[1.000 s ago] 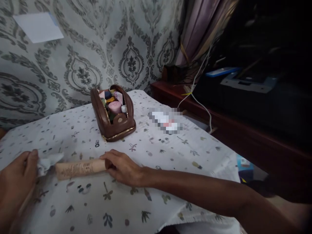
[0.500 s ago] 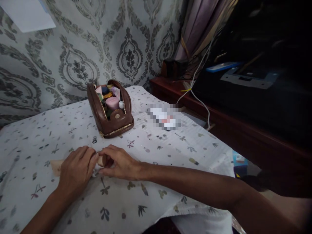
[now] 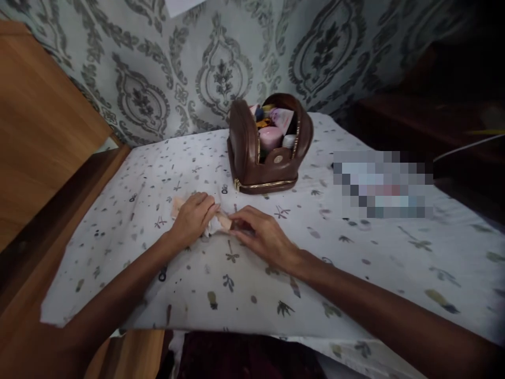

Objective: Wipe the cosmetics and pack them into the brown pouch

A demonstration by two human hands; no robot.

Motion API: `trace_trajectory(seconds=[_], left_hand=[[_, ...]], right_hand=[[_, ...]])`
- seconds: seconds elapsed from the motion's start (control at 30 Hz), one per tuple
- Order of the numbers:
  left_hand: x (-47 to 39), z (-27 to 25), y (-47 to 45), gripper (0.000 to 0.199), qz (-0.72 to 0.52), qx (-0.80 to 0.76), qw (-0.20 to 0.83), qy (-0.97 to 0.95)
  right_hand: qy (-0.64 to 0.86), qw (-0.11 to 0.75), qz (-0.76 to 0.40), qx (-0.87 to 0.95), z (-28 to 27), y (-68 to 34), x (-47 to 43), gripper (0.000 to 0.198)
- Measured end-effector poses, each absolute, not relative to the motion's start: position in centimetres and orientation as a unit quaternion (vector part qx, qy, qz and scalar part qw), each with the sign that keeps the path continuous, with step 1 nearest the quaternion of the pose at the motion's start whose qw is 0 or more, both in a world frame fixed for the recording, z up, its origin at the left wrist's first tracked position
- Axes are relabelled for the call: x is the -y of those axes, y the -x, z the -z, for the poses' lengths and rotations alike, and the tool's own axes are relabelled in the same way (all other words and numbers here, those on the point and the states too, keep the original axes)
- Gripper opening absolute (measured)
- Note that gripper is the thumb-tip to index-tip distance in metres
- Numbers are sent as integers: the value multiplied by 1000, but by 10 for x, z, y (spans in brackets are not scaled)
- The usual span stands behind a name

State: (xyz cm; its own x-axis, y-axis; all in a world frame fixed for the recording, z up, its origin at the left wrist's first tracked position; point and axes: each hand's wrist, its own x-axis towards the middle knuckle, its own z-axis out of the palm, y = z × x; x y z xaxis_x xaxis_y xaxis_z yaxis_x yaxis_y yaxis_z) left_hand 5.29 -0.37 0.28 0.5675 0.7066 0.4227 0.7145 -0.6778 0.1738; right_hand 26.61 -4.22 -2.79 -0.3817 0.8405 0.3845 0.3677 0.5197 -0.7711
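Note:
A beige tube (image 3: 177, 206) lies low over the cloth, its flat end sticking out to the left of my left hand (image 3: 195, 216). That hand is closed over the tube's middle and hides most of it. My right hand (image 3: 263, 231) pinches the tan, cap-like end (image 3: 224, 221) on the other side with thumb and fingertips. Something white and crumpled, perhaps tissue or a wipe (image 3: 210, 227), shows under the left fingers. Behind my hands stands a brown toiletry bag (image 3: 272, 176), unzipped, with a pink-lidded jar (image 3: 270, 138) and several tubes and bottles inside.
A white patterned cloth (image 3: 252, 284) covers the table. At the right lies a blurred-out item (image 3: 382, 184). A wooden panel (image 3: 47, 126) rises at the left, and a patterned wall covering (image 3: 221, 68) is behind. A pale cable (image 3: 469, 147) runs at the far right.
The view has swung left, so the bag and hands appear further right and the wooden panel shows. Both hands stay on the tube; the right fingers have shifted slightly around its tan end.

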Motion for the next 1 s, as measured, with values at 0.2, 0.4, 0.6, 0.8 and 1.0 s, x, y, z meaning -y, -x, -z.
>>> trace_trajectory(seconds=[0.2, 0.4, 0.6, 0.8, 1.0], left_hand=[[1, -5, -54, 35, 348, 461, -108, 810], [0, -19, -68, 31, 393, 491, -152, 762], [17, -7, -88, 36, 281, 413, 45, 865], [21, 2, -71, 37, 216, 382, 181, 880], [8, -4, -29, 35, 190, 434, 204, 857]], right_hand=[[400, 345, -265, 806, 25, -262, 42, 20], [400, 330, -253, 817, 21, -258, 42, 15], [413, 356, -243, 802, 26, -254, 43, 17], [387, 377, -238, 807, 29, -254, 45, 18], [381, 363, -224, 820, 30, -256, 46, 22]])
